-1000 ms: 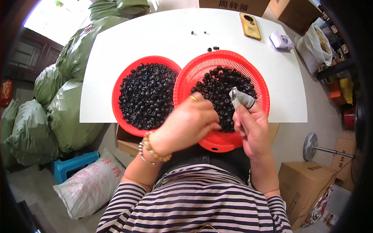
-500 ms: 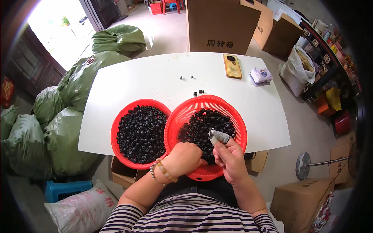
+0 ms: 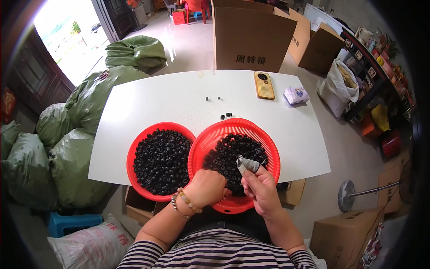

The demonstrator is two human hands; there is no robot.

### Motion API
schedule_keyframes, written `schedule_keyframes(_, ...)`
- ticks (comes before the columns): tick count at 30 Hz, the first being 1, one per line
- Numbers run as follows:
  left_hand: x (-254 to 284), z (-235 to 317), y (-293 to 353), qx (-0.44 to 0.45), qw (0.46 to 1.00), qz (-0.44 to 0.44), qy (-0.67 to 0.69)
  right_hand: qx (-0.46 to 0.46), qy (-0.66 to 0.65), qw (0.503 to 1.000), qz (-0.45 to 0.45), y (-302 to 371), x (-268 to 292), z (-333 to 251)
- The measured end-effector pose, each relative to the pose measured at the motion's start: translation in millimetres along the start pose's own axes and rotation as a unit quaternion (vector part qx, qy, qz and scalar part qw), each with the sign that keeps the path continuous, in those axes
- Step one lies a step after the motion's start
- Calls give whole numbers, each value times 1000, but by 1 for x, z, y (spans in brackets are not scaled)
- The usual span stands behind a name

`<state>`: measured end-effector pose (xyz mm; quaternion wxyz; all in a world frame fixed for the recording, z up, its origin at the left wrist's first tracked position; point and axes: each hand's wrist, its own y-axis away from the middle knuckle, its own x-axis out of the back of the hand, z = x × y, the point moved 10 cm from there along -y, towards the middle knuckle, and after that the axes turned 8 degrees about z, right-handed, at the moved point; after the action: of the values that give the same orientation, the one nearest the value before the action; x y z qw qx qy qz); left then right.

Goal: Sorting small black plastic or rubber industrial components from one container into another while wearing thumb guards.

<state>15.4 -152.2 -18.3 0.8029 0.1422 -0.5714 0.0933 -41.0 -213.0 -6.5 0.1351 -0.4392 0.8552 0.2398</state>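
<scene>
A red perforated plastic basket (image 3: 268, 139) sits at the near edge of the table, partly filled with small black ring-like pieces (image 3: 233, 145). My left hand (image 3: 208, 186), with two bead bracelets on its wrist, is curled over the basket's near left side; its fingertips are hidden beneath it. Above the basket's right side my right hand (image 3: 260, 186) is closed in a pinch. Grey wrapping covers its index finger and thumb tip, and what lies between them is too small to make out. On the left a red basin (image 3: 131, 163) holds many similar black pieces.
The white table (image 3: 148, 98) carries a few loose black pieces (image 3: 226, 115), a gold phone (image 3: 264, 85) and a tissue pack (image 3: 296, 95). Green sacks (image 3: 80, 166) crowd the left. Cardboard boxes (image 3: 251, 36) stand beyond the table, and a metal stand (image 3: 347, 196) is at right.
The whole view has shifted, so the table and baskets sit slightly lower in the picture. Both hands keep nearly the same pose over the basket.
</scene>
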Motion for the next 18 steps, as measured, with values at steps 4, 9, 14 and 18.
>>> schedule_keyframes(4,0,2,-1,-6,1000,7,-5,4,4,1000,-1,-1,2,2)
schedule_keyframes(9,-2,1,-2,-4,1000,-2,-10,1,-2,1000,-5,-1,-2,1)
schedule_keyframes(14,-1,-1,-2,4,999,-4,-44,3,0,1000,-12,0,-2,0)
schedule_keyframes(18,2,-2,-2,-8,998,16,-53,0,3,1000,-10,0,-2,-1)
